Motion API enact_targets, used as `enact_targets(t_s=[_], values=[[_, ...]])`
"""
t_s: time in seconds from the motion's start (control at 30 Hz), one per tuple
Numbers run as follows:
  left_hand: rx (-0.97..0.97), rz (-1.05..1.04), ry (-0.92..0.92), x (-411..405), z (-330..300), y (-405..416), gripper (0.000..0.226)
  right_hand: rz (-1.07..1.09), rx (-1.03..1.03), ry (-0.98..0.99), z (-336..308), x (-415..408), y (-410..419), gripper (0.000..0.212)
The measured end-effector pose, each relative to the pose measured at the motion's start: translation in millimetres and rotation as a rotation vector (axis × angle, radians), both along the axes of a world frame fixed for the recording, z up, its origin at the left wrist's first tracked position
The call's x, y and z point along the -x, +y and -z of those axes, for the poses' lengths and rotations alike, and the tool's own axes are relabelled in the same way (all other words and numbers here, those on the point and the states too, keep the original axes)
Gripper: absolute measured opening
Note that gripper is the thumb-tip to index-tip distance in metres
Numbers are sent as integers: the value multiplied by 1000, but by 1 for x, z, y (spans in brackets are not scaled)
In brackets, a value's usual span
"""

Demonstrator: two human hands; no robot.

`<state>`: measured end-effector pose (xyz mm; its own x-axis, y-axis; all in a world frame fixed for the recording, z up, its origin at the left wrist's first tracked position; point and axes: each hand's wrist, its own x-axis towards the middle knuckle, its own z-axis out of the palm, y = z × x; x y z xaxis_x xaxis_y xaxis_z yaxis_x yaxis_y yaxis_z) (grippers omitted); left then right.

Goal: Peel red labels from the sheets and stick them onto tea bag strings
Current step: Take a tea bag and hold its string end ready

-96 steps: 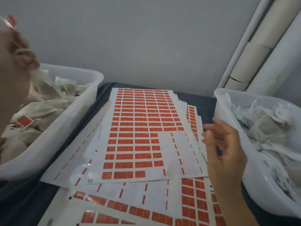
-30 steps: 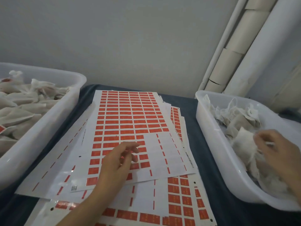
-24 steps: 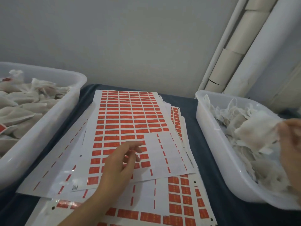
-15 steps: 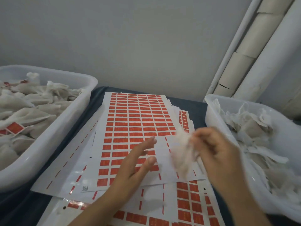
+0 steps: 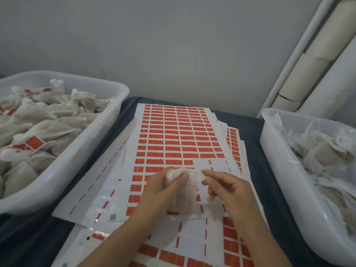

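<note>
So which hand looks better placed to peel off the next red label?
Probably the right hand: its fingers look free beside the tea bag, just above the label sheet, while the left hand grips the bag.

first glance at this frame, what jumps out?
The sheets of red labels fanned down the middle of the dark table, the top one partly peeled at its near right. Over them, the left hand grips a white tea bag while the right hand pinches at its top edge. White tubs flank the sheets: the left tub holds labelled tea bags, the right tub unlabelled ones.
</note>
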<state>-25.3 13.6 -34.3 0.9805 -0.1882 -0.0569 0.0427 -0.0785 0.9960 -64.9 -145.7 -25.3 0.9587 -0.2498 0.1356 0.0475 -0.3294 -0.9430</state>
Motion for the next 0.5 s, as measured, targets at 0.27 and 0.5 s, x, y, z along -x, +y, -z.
enact_targets(t_s=[0.27, 0.5], values=[[-5, 110, -102, 1, -3, 0, 36, -9, 117, -40, 1, 0, 7, 15], [5, 90, -125, -2, -3, 1, 31, -58, -421, 9, -11, 7, -5, 16]])
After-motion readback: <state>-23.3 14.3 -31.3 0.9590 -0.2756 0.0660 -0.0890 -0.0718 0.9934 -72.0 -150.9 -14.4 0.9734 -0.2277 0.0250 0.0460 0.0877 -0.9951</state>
